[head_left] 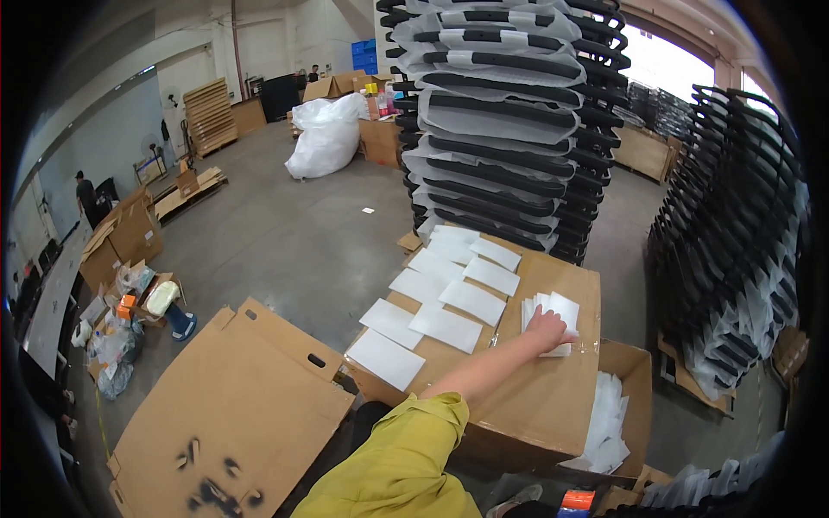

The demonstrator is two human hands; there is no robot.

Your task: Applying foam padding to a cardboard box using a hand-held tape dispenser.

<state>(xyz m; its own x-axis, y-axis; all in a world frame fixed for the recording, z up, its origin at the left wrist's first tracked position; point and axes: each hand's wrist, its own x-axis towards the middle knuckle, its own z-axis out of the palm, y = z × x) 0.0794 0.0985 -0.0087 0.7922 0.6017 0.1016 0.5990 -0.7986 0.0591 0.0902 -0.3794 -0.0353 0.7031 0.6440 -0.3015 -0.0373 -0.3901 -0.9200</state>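
My left hand (pixel 548 331), reaching in from the lower edge in a yellow-green sleeve, rests on a fanned stack of white foam sheets (pixel 566 309). Its fingers look spread over the top of the stack, though their tips are partly hidden. The stack lies toward the right side of a large cardboard box (pixel 527 380) used as a work surface. To its left, several white rectangular sheets (pixel 446 327) lie in slanting rows, some overlapping. My right hand is out of view.
An open carton (pixel 635 380) of white sheets stands right of the box. Behind rises a tall stack of black frames (pixel 492 104) with white wrapping; another frame stack (pixel 725 233) leans at right. A flat cardboard piece (pixel 233 414) lies front left, and a white bag (pixel 324 138) sits beyond.
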